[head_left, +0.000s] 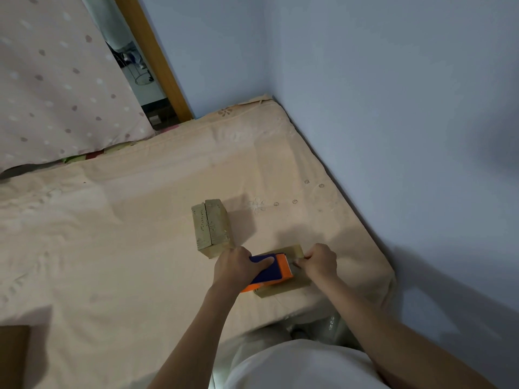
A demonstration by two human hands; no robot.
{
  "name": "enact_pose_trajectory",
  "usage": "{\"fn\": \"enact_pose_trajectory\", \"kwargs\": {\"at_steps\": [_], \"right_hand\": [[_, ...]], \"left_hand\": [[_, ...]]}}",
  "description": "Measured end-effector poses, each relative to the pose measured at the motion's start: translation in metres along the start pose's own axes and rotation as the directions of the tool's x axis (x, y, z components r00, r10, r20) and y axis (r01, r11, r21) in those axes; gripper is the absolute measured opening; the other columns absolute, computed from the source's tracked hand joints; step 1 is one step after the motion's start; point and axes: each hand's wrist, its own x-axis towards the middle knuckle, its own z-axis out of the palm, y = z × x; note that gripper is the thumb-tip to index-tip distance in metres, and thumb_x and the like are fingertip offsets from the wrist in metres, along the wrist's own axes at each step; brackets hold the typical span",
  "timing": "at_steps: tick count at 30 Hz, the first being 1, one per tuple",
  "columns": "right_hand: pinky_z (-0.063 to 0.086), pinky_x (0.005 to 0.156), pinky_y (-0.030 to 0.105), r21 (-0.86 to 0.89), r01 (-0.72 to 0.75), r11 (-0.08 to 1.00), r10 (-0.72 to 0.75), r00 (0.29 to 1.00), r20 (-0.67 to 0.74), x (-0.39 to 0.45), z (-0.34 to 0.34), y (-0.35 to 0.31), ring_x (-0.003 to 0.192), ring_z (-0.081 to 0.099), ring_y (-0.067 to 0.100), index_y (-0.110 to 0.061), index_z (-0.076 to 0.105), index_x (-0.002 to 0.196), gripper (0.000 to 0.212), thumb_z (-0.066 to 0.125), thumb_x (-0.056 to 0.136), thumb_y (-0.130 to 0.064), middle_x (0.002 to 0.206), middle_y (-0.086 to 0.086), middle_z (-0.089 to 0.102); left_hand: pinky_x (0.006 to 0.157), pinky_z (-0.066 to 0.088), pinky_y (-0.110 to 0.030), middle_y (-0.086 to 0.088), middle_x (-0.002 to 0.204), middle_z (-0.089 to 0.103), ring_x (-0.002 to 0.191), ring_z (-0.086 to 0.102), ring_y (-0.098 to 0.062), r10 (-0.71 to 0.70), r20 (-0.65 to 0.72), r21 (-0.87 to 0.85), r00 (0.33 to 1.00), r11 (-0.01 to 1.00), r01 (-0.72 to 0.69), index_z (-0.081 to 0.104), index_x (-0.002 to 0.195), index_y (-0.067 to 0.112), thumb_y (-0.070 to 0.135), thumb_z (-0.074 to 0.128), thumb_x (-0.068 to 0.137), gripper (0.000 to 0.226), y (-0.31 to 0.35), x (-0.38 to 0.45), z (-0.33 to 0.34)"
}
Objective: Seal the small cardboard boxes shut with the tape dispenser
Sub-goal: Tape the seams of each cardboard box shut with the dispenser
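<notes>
A small cardboard box [283, 289] lies near the bed's front right corner, mostly covered by the blue and orange tape dispenser [276, 272] resting on its top. My left hand [234, 266] grips the dispenser's blue body, thumb along its side. My right hand [320, 262] is curled at the dispenser's orange front end, pinching the tape end over the box's far edge. A second small cardboard box [212, 227] sits just beyond my left hand, its two top flaps closed with a seam down the middle.
The boxes lie on a bed with a peach sheet [140, 220]. A blue wall [393, 136] runs along the right side. A dotted pillow [56, 88] sits at the far left. A brown object [12, 357] shows at the lower left edge.
</notes>
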Motion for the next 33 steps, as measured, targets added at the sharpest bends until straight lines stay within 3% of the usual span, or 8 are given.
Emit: {"fn": "enact_pose_trajectory", "kwargs": {"at_steps": [2, 7, 17, 21, 27, 31, 33], "right_hand": [[0.034, 0.05, 0.018, 0.01, -0.007, 1.0, 0.007, 1.0, 0.019, 0.0, -0.004, 0.003, 0.063, 0.056, 0.006, -0.011, 0.073, 0.081, 0.02, 0.08, 0.083, -0.03, 0.072, -0.002, 0.066], [0.032, 0.05, 0.017, 0.017, 0.004, 1.0, -0.005, 1.0, 0.017, -0.005, -0.012, 0.004, 0.061, 0.052, 0.002, -0.02, 0.059, 0.066, 0.028, 0.081, 0.083, -0.027, 0.068, -0.005, 0.061], [0.044, 0.057, 0.022, -0.009, 0.041, 0.999, -0.041, 0.999, -0.018, -0.003, -0.005, 0.004, 0.071, 0.061, 0.012, -0.013, 0.063, 0.079, 0.024, 0.083, 0.08, -0.026, 0.078, 0.001, 0.067], [0.039, 0.052, 0.021, -0.017, 0.041, 0.999, -0.041, 0.999, -0.019, -0.001, -0.004, 0.004, 0.067, 0.058, 0.012, -0.012, 0.062, 0.075, 0.025, 0.083, 0.081, -0.024, 0.074, 0.002, 0.065], [0.046, 0.061, 0.026, 0.018, 0.08, 0.997, -0.079, 0.996, -0.038, 0.001, -0.001, 0.009, 0.072, 0.062, 0.016, -0.013, 0.06, 0.073, 0.027, 0.084, 0.081, -0.024, 0.075, 0.003, 0.066], [0.04, 0.058, 0.025, 0.003, 0.146, 0.989, -0.146, 0.987, -0.063, -0.003, 0.002, 0.013, 0.07, 0.058, 0.016, -0.015, 0.053, 0.074, 0.03, 0.079, 0.085, -0.024, 0.075, 0.0, 0.06], [0.04, 0.065, 0.025, -0.125, 0.281, 0.951, -0.295, 0.95, -0.104, -0.011, 0.003, 0.015, 0.081, 0.057, 0.017, -0.014, 0.052, 0.083, 0.026, 0.074, 0.089, -0.027, 0.086, -0.002, 0.058]], "left_hand": [[0.071, 0.059, -0.034, 0.004, 0.076, 0.068, 0.074, 0.065, -0.014, -0.008, 0.001, 0.04, 1.0, 0.999, 0.008, 0.068, 0.079, 0.019, 0.082, 0.051, 0.079, 0.065, 0.002, -0.003, -0.002], [0.072, 0.056, -0.03, 0.006, 0.08, 0.068, 0.078, 0.065, -0.013, 0.008, 0.047, 0.105, 0.999, 0.994, -0.012, 0.068, 0.084, 0.021, 0.084, 0.047, 0.08, 0.066, 0.0, -0.002, -0.007], [0.069, 0.055, -0.028, 0.009, 0.081, 0.067, 0.076, 0.063, -0.01, 0.013, 0.038, 0.159, 0.999, 0.987, -0.019, 0.064, 0.085, 0.024, 0.087, 0.045, 0.077, 0.067, -0.017, 0.003, -0.016], [0.067, 0.052, -0.026, 0.011, 0.081, 0.065, 0.076, 0.062, -0.009, -0.014, 0.033, 0.184, 0.999, 0.983, 0.008, 0.063, 0.089, 0.026, 0.089, 0.043, 0.076, 0.067, -0.035, 0.003, -0.025], [0.069, 0.054, -0.027, 0.007, 0.079, 0.066, 0.077, 0.062, -0.012, -0.048, 0.025, 0.249, 0.999, 0.968, 0.04, 0.064, 0.076, 0.023, 0.088, 0.043, 0.077, 0.068, -0.034, 0.0, -0.016], [0.066, 0.048, -0.027, 0.005, 0.083, 0.066, 0.08, 0.062, -0.015, -0.054, -0.007, 0.289, 0.998, 0.956, 0.054, 0.06, 0.079, 0.023, 0.085, 0.048, 0.078, 0.063, -0.023, 0.002, -0.014], [0.065, 0.045, -0.027, 0.004, 0.084, 0.065, 0.08, 0.06, -0.016, -0.06, -0.035, 0.301, 0.998, 0.951, 0.068, 0.061, 0.083, 0.022, 0.084, 0.05, 0.078, 0.064, -0.019, 0.002, -0.014]]}}
